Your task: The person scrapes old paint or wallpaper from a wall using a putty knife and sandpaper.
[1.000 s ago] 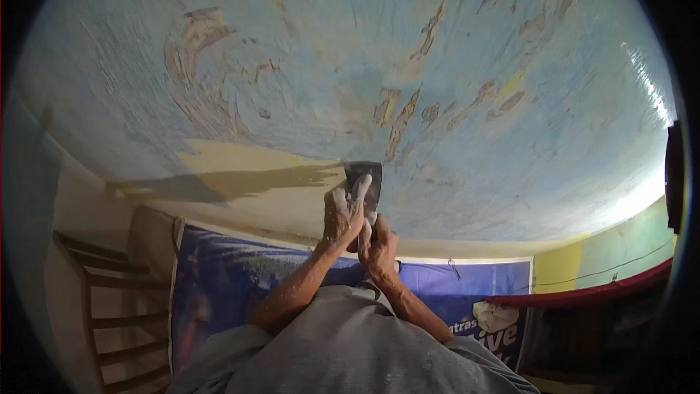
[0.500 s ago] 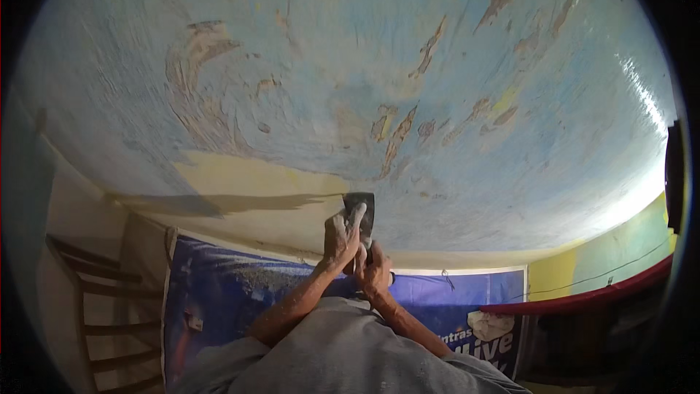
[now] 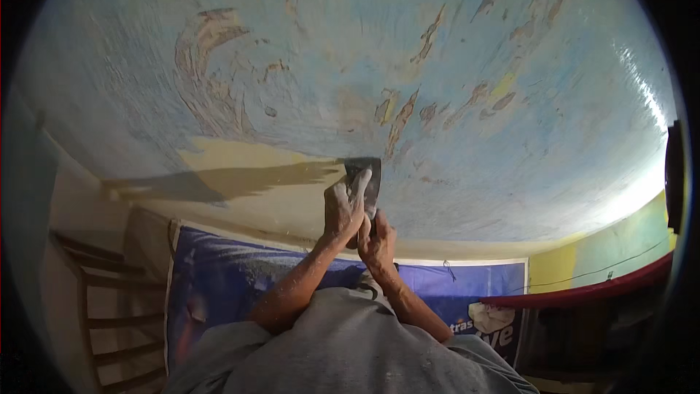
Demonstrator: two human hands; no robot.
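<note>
A dark, wide-bladed scraper (image 3: 374, 184) stands with its blade edge against a painted plaster surface (image 3: 467, 182). My left hand (image 3: 343, 208) presses on the back of the blade, its whitened thumb laid along the metal. Just below and to the right, my right hand (image 3: 378, 239) is wrapped round the handle, which is mostly hidden by the fingers. Left of the blade runs a bare yellow patch (image 3: 270, 193), bordered by worn light blue paint. Pale dust coats my fingers and forearms.
Brown flaked spots (image 3: 401, 124) mark the blue paint above. Beyond my arms hangs a blue printed banner (image 3: 430, 277). A wooden ladder-like frame (image 3: 124, 321) stands at left, and a red-edged dark covering (image 3: 583, 295) at right. A hand-shaped shadow crosses the yellow patch.
Both hands have moved up the picture with the scraper, whose blade now meets the border between yellow and blue. The view has shifted slightly too.
</note>
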